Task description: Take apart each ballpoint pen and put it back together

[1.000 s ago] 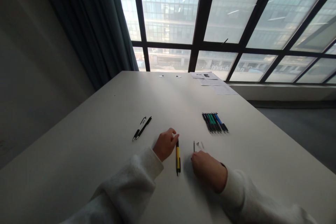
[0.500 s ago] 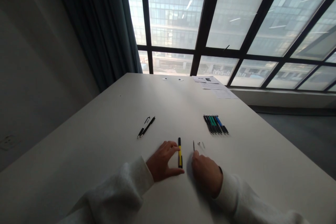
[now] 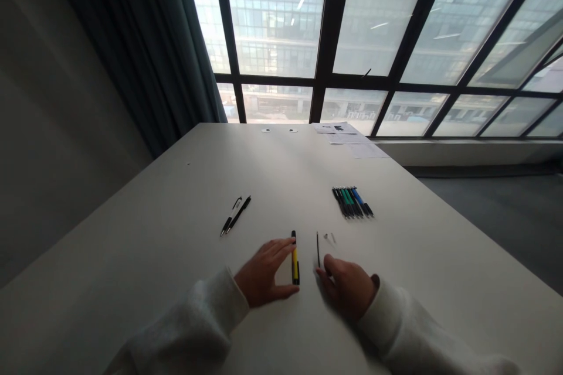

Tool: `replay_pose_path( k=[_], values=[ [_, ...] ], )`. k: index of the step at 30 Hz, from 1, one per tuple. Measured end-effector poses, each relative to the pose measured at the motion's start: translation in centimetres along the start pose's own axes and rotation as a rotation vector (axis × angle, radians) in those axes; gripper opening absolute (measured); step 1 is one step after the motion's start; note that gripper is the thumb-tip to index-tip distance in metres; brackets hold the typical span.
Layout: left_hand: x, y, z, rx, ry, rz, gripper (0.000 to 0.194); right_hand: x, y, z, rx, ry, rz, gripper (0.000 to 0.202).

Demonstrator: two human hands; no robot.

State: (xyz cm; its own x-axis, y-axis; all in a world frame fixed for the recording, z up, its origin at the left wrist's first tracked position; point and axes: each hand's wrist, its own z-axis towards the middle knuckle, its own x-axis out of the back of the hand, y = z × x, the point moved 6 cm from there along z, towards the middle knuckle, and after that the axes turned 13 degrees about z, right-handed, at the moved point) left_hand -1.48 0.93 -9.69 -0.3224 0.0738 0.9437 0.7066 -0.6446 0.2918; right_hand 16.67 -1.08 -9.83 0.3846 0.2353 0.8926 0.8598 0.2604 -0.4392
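Observation:
A yellow pen (image 3: 295,258) with black ends lies lengthwise on the white table. My left hand (image 3: 266,272) spans it, fingertips at its far end and thumb at its near end. Just to the right, a thin dark pen refill (image 3: 318,249) lies roughly parallel to the pen. Beside the refill's near end is my right hand (image 3: 347,287), thumb and forefinger parted and the other fingers curled under. Whether the thumb touches the refill is hard to tell. Beyond this hand are a small pen tip (image 3: 326,236) and a thin, pale small part (image 3: 333,238).
Two pens, one white and black (image 3: 231,215) and one black (image 3: 238,214), lie to the left. A row of several black, green and blue pens (image 3: 352,202) is on the right. Papers (image 3: 347,135) rest at the table's (image 3: 264,170) far end, before the windows.
My right thumb and forefinger have parted and drawn back, so more of the refill shows. My left hand stays at the yellow pen. The view has shifted slightly to the right.

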Motion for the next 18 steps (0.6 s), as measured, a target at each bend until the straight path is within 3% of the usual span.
replay_pose_path(
  k=[3,9,18],
  values=[
    [0.1,0.1,0.1,-0.016,0.009,0.003,0.072,-0.1,0.6,-0.1,0.073,0.002,0.032,0.024],
    [0.3,0.2,0.4,-0.021,0.031,-0.006,0.07,0.5,1.4,0.5,0.073,0.2,0.144,0.029],
    [0.3,0.1,0.5,0.008,-0.012,0.019,0.076,0.5,1.0,1.2,0.042,0.244,0.18,0.022]
  ],
)
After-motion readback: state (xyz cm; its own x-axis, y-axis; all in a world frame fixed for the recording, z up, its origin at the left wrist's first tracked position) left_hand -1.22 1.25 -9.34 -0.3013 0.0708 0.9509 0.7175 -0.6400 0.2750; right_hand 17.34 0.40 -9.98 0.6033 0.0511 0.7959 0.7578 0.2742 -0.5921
